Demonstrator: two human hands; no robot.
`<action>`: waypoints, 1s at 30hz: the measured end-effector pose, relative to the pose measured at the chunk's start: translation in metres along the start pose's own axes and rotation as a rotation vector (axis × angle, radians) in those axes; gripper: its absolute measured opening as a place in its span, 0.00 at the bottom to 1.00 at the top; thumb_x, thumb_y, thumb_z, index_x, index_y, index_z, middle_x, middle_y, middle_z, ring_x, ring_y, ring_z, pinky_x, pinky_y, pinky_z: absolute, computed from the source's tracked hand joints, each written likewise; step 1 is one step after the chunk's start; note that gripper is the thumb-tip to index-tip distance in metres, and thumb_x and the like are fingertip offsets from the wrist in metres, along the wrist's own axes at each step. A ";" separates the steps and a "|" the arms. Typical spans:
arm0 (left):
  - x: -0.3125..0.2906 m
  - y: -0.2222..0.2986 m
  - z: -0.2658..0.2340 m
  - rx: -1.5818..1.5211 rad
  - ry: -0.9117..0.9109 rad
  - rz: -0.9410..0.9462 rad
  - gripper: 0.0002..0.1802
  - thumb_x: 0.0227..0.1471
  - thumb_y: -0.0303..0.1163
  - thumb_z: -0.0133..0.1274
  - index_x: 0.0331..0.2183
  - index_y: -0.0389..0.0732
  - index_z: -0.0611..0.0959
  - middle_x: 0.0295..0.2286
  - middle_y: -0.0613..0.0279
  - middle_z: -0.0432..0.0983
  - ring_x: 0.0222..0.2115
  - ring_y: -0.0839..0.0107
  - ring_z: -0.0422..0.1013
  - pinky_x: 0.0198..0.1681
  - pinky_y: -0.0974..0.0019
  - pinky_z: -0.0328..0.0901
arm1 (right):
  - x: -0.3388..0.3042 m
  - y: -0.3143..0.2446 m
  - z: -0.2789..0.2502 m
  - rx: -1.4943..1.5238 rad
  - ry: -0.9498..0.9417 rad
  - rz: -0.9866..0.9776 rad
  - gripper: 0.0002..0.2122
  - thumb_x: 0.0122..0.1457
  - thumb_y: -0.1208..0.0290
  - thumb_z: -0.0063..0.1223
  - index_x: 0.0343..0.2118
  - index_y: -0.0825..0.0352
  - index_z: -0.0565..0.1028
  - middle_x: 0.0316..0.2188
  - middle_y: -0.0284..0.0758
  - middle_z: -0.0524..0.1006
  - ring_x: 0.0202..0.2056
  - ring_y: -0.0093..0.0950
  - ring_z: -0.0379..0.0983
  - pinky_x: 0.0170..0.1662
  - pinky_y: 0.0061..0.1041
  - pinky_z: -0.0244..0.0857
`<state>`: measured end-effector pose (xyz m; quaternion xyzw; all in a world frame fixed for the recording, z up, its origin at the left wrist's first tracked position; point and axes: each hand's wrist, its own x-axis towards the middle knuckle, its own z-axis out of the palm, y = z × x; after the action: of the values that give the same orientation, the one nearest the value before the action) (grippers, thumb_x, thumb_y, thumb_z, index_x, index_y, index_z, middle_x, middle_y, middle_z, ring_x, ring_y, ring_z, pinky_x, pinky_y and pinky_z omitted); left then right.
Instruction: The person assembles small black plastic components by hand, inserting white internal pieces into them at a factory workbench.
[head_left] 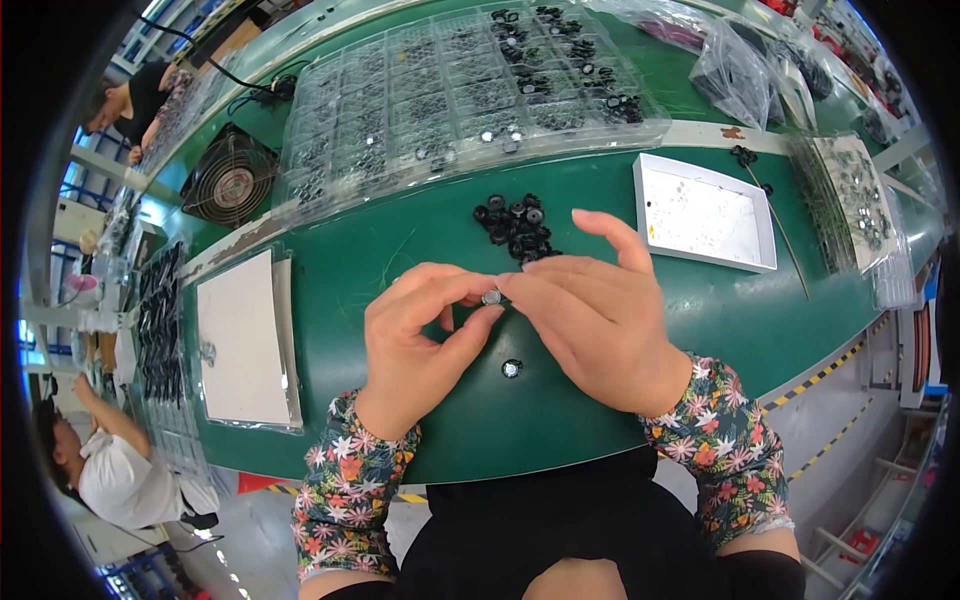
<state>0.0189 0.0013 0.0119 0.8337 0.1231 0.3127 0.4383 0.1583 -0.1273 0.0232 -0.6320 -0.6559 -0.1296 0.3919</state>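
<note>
My left hand [425, 335] pinches a small round part [491, 297] with a grey metallic face between thumb and forefinger. My right hand [600, 310] meets it from the right, its fingers together at the part's edge and one finger raised apart. Whatever those right fingertips hold is hidden behind them. Nearer to me on the green table [350, 330] lies another small round part [512, 369], black-rimmed with a shiny face. Just beyond my hands is a heap of small black round parts [520, 225].
A clear compartment tray [400, 95] of small parts spans the back. An open white box [706, 212] and a thin rod [790, 240] lie right. Pale boards [245, 340] lie left, near a black fan [230, 180]. Two other people [130, 470] sit at left.
</note>
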 end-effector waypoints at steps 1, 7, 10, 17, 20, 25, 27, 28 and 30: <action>0.001 0.001 0.000 0.030 0.017 0.004 0.14 0.38 0.18 0.61 0.33 0.40 0.83 0.28 0.63 0.77 0.26 0.77 0.72 0.21 0.76 0.63 | 0.000 -0.001 -0.001 -0.001 0.000 -0.003 0.10 0.45 0.80 0.57 0.33 0.64 0.77 0.29 0.29 0.79 0.32 0.25 0.77 0.54 0.39 0.59; 0.008 0.009 -0.004 0.256 0.055 0.098 0.12 0.36 0.21 0.61 0.30 0.40 0.82 0.27 0.60 0.76 0.28 0.67 0.72 0.26 0.69 0.65 | 0.005 0.001 -0.007 -0.102 -0.040 -0.129 0.13 0.43 0.77 0.52 0.35 0.72 0.73 0.26 0.34 0.72 0.26 0.26 0.72 0.49 0.33 0.66; 0.003 0.010 -0.003 0.288 0.049 0.162 0.10 0.35 0.21 0.60 0.27 0.39 0.81 0.26 0.59 0.74 0.28 0.61 0.72 0.30 0.64 0.66 | 0.000 -0.001 -0.008 -0.102 -0.129 -0.108 0.13 0.43 0.75 0.50 0.34 0.74 0.73 0.23 0.34 0.69 0.28 0.29 0.70 0.49 0.32 0.65; -0.003 0.011 -0.008 0.352 0.063 0.221 0.09 0.33 0.21 0.59 0.25 0.40 0.80 0.24 0.61 0.72 0.26 0.62 0.70 0.28 0.63 0.65 | -0.011 -0.006 -0.008 -0.185 -0.203 -0.058 0.14 0.44 0.76 0.49 0.36 0.72 0.75 0.29 0.35 0.74 0.29 0.28 0.72 0.49 0.31 0.64; 0.001 0.009 -0.010 0.346 0.080 0.220 0.09 0.33 0.22 0.59 0.24 0.40 0.80 0.23 0.61 0.72 0.25 0.61 0.70 0.30 0.63 0.64 | -0.009 -0.001 -0.008 -0.203 -0.183 -0.067 0.13 0.44 0.76 0.49 0.35 0.71 0.75 0.27 0.34 0.73 0.27 0.27 0.71 0.49 0.32 0.63; 0.002 0.010 -0.010 0.348 0.067 0.179 0.08 0.33 0.22 0.58 0.24 0.40 0.79 0.23 0.60 0.72 0.24 0.61 0.70 0.33 0.63 0.64 | -0.005 0.003 -0.007 -0.263 -0.111 -0.117 0.04 0.42 0.77 0.49 0.24 0.68 0.72 0.18 0.32 0.64 0.23 0.27 0.67 0.49 0.32 0.62; 0.001 0.013 -0.010 0.348 0.072 0.155 0.08 0.33 0.21 0.58 0.24 0.40 0.79 0.23 0.60 0.72 0.24 0.60 0.70 0.34 0.62 0.64 | -0.005 0.003 -0.007 -0.261 -0.120 -0.107 0.03 0.42 0.77 0.49 0.22 0.67 0.72 0.18 0.32 0.65 0.23 0.28 0.67 0.50 0.34 0.61; 0.001 0.012 -0.010 0.350 0.076 0.162 0.08 0.33 0.21 0.58 0.24 0.40 0.79 0.23 0.60 0.72 0.24 0.60 0.70 0.34 0.62 0.64 | -0.004 0.003 -0.008 -0.264 -0.115 -0.113 0.03 0.42 0.77 0.49 0.22 0.67 0.72 0.18 0.32 0.65 0.23 0.28 0.67 0.50 0.34 0.61; 0.000 0.011 -0.011 0.365 0.081 0.153 0.08 0.33 0.22 0.58 0.23 0.40 0.79 0.22 0.60 0.72 0.24 0.60 0.70 0.33 0.62 0.64 | -0.006 0.002 -0.009 -0.290 -0.148 -0.084 0.02 0.42 0.77 0.49 0.22 0.66 0.71 0.17 0.32 0.65 0.23 0.28 0.68 0.50 0.33 0.61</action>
<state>0.0112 0.0025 0.0254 0.8930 0.1314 0.3507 0.2496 0.1626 -0.1373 0.0249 -0.6620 -0.6831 -0.1921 0.2412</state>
